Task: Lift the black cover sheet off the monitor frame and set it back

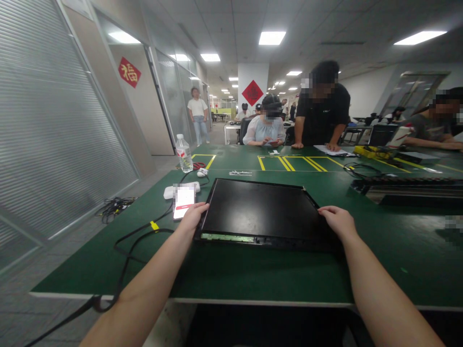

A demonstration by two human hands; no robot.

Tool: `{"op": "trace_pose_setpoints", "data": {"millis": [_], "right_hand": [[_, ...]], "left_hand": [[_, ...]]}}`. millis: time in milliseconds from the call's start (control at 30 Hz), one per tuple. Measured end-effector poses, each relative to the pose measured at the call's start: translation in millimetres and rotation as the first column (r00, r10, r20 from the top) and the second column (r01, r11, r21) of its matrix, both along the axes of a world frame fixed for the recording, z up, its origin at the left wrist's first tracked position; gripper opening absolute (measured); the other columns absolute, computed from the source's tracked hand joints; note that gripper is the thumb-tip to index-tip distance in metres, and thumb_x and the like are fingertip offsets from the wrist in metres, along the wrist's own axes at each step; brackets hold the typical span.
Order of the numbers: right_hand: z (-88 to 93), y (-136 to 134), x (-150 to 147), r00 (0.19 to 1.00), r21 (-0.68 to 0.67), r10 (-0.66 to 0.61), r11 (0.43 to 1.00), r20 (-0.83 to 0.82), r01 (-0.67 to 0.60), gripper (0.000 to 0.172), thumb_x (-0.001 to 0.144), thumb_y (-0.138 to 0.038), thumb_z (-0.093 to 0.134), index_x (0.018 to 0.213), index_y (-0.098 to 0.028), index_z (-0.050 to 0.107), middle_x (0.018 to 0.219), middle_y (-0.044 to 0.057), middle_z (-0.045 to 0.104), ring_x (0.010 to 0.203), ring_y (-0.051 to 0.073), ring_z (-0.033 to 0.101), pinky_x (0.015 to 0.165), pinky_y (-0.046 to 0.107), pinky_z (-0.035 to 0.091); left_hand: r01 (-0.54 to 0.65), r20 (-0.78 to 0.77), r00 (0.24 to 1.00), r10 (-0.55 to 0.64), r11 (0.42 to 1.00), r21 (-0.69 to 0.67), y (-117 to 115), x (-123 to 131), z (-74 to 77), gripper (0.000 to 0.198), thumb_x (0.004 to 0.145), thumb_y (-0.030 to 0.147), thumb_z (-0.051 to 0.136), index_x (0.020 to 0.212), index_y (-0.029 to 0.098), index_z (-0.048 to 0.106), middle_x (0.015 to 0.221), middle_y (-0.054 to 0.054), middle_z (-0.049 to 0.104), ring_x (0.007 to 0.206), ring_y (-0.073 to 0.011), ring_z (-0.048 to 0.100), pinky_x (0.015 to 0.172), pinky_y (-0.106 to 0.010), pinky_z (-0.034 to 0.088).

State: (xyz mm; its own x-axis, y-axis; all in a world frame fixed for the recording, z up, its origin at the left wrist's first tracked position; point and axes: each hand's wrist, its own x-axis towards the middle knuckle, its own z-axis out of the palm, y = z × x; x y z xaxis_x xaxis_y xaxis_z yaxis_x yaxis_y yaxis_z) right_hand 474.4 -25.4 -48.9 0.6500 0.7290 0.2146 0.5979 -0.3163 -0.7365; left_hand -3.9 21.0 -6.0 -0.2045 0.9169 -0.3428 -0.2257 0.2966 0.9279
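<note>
A black flat display panel (264, 209) lies in front of me on the green table, its dark screen face up. Along its near edge a strip of green circuit board (227, 238) shows. My left hand (194, 216) grips the panel's left edge, thumb and fingers closed on it. On the opposite side, my right hand (339, 220) pinches the right edge near its middle. Beside my left hand lies a lit phone (184, 201), with a white case-like object (170, 192) behind it.
A black cable (126, 262) runs over the table's left side (87, 270). A water bottle (184, 154) stands at the back left, near red-handled scissors (198, 165). Long black parts (408, 190) lie at the right. Across the table, a person in black (321, 106) leans over papers (331, 150).
</note>
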Motion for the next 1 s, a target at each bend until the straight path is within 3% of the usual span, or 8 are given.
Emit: {"op": "trace_pose_setpoints", "data": {"millis": [367, 733, 1000], "right_hand": [[1.4, -0.9, 0.2, 1.0, -0.018, -0.003, 1.0, -0.009, 0.003, 0.014, 0.07, -0.035, 0.071, 0.07, -0.027, 0.082, 0.084, 0.008, 0.081, 0.081, 0.028, 0.071, 0.074, 0.036, 0.051], [0.7, -0.8, 1.2, 1.0, -0.038, 0.002, 0.999, -0.005, -0.002, 0.017, 0.07, -0.038, 0.068, 0.07, -0.028, 0.082, 0.085, 0.009, 0.08, 0.082, 0.03, 0.07, 0.076, 0.039, 0.052], [2.2, -0.5, -0.1, 1.0, -0.048, 0.005, 0.999, -0.003, -0.005, 0.017, 0.071, -0.036, 0.068, 0.071, -0.027, 0.083, 0.087, 0.009, 0.081, 0.084, 0.03, 0.07, 0.075, 0.038, 0.05]], "left_hand": [[0.014, 0.101, 0.995, -0.013, 1.0, -0.003, 2.3, 2.2, -0.8, 0.036, 0.092, 0.012, 0.076, 0.123, 0.019, 0.062, 0.07, 0.003, 0.07, 0.055, -0.0163, 0.071, 0.057, -0.024, 0.057], [0.146, 0.071, 0.986, -0.148, 0.989, 0.03, -7.8, 4.0, 5.9, 0.084, 0.079, 0.009, 0.087, 0.155, 0.019, 0.054, 0.082, -0.002, 0.08, 0.052, -0.02, 0.074, 0.049, -0.027, 0.058], [0.133, 0.082, 0.987, -0.137, 0.989, 0.06, -13.3, 7.9, 9.8, 0.071, 0.083, 0.009, 0.088, 0.15, 0.012, 0.065, 0.078, -0.008, 0.082, 0.056, -0.0209, 0.077, 0.054, -0.026, 0.061]]}}
